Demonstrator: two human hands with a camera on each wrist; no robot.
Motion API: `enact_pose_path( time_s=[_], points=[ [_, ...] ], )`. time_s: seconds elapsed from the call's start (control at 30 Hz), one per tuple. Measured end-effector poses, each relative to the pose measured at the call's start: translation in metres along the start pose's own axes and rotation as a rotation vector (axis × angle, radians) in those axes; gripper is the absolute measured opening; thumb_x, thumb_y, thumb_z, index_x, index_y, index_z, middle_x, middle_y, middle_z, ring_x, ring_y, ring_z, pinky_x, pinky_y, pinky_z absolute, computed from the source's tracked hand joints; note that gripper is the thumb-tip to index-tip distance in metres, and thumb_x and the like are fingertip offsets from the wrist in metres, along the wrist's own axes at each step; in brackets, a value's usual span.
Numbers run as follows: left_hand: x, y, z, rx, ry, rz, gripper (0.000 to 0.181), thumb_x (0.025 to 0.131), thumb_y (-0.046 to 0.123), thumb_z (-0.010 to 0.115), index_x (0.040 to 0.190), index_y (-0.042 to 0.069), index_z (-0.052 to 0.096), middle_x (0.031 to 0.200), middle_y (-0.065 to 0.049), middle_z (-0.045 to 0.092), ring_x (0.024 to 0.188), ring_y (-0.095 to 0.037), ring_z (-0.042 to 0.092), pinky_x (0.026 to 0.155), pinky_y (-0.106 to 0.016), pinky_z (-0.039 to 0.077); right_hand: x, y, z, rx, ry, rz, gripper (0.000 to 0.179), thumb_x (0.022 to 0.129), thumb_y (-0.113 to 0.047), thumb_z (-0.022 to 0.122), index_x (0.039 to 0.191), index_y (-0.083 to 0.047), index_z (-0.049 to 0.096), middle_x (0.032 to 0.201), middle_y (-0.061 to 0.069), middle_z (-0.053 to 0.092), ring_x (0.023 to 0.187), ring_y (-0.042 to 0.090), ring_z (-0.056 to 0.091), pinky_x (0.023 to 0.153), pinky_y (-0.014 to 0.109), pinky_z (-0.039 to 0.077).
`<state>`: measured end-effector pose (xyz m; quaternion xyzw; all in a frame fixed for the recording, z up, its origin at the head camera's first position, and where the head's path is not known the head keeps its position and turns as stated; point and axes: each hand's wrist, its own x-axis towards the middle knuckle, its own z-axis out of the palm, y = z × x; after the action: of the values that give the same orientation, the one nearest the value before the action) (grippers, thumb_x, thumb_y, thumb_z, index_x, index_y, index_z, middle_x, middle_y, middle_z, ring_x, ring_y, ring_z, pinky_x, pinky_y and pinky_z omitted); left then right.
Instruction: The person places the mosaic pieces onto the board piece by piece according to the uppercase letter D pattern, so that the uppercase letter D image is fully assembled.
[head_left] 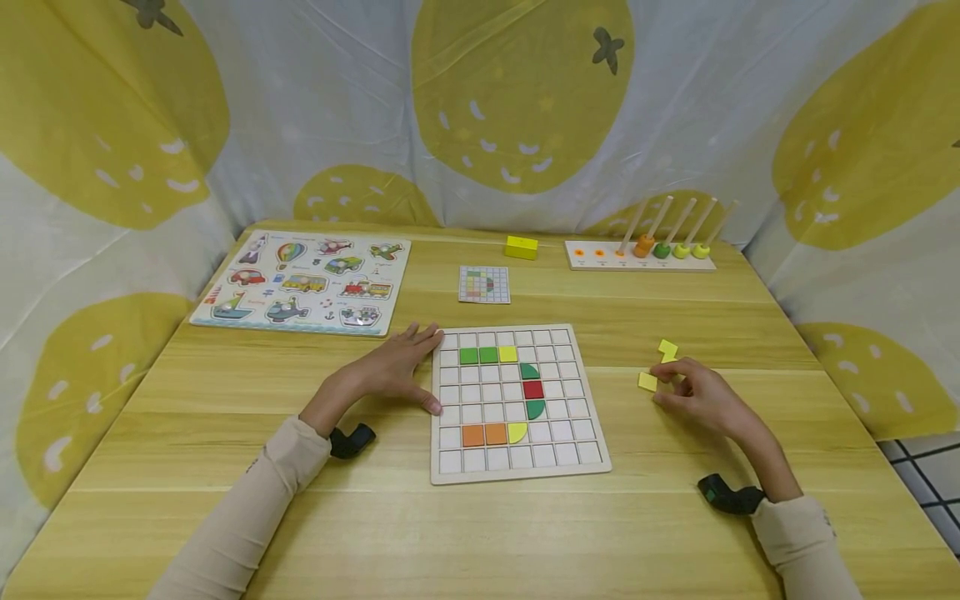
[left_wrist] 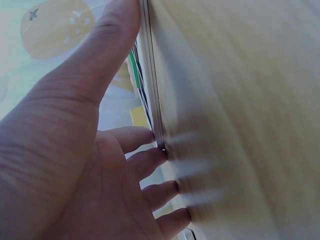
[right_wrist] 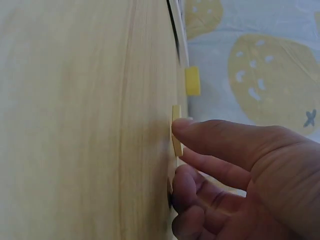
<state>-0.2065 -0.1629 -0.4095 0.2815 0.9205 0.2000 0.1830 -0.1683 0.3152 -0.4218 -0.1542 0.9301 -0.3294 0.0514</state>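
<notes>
A white wooden grid board (head_left: 592,457) lies in front of me, with green, yellow, red and orange tiles in some squares. My left hand (head_left: 393,367) rests at its left edge, fingers spread, the thumb lower down and the fingertips at the upper corner. To the right of the board, my right hand (head_left: 701,398) pinches a yellow square tile (head_left: 647,381) between thumb and index finger, close over the table. The right wrist view shows the thumb on the face of this yellow tile (right_wrist: 176,142). Just beyond the fingers lie more yellow tiles (head_left: 667,347), partly hidden.
Behind the board lies a small pattern card (head_left: 484,285), with a yellow block (head_left: 521,247) farther back. A vehicle picture puzzle (head_left: 303,283) lies at the back left. At the back right stands a peg counting stand (head_left: 640,257) with coloured beads. Patterned cloth hangs around the table.
</notes>
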Motion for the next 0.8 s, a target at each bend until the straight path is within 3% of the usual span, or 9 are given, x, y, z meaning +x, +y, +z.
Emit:
enact_pose_path(
  time_s=[0.3, 0.8],
  points=[
    [0.0003, -0.0006, 0.0004, 0.004, -0.002, -0.003, 0.118, 0.068, 0.059, 0.078, 0.152, 0.001, 0.018, 0.159, -0.018, 0.010, 0.145, -0.043, 0.001, 0.116, -0.055, 0.008, 0.0030, -0.0002, 0.0026, -0.060, 0.014, 0.053, 0.026, 0.087, -0.011, 0.071, 0.108, 0.004, 0.063, 0.094, 0.012, 0.060, 0.073, 0.014, 0.050, 0.061, 0.023, 0.043],
    [0.0003, -0.0005, 0.0001, 0.000, -0.004, -0.002, 0.119, 0.068, 0.058, 0.078, 0.152, 0.000, 0.018, 0.159, -0.018, 0.010, 0.145, -0.043, 0.001, 0.116, -0.055, 0.008, 0.0050, -0.0034, 0.0029, 0.015, 0.033, 0.044, 0.026, 0.088, -0.001, 0.065, 0.113, 0.005, 0.058, 0.084, 0.010, 0.065, 0.067, 0.009, 0.056, 0.057, 0.022, 0.048]
  ],
)
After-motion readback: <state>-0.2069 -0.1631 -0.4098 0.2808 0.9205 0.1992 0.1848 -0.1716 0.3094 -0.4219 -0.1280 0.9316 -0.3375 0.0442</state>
